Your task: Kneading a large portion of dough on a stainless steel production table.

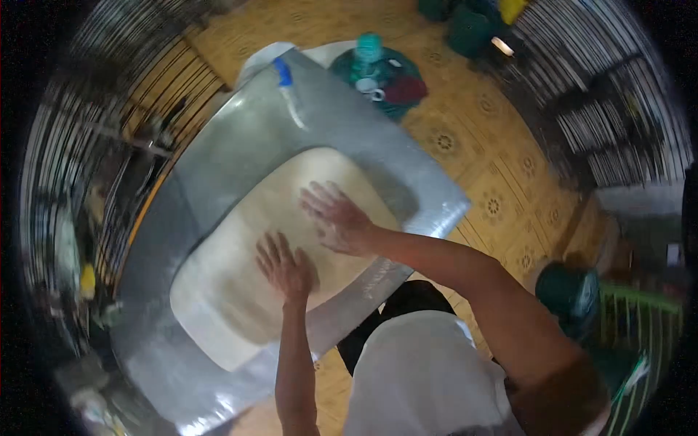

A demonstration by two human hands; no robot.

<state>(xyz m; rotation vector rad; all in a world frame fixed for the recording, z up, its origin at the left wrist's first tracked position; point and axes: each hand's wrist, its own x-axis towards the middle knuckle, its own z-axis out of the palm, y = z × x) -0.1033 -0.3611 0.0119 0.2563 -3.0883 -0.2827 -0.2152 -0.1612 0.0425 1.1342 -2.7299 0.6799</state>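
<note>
The left hand (285, 272) and the right hand (339, 220) are lying palm-down, fingers spread, gripping nothing, on one dough slab (273, 212). It is covering the middle of one metal table (342, 109); one blue-handled tool (283, 72) is lying beyond.

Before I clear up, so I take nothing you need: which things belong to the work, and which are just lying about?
In use: pale dough, left hand and right hand on it, metal table underneath.

Seemingly lying about: blue-handled tool, green container.
</note>
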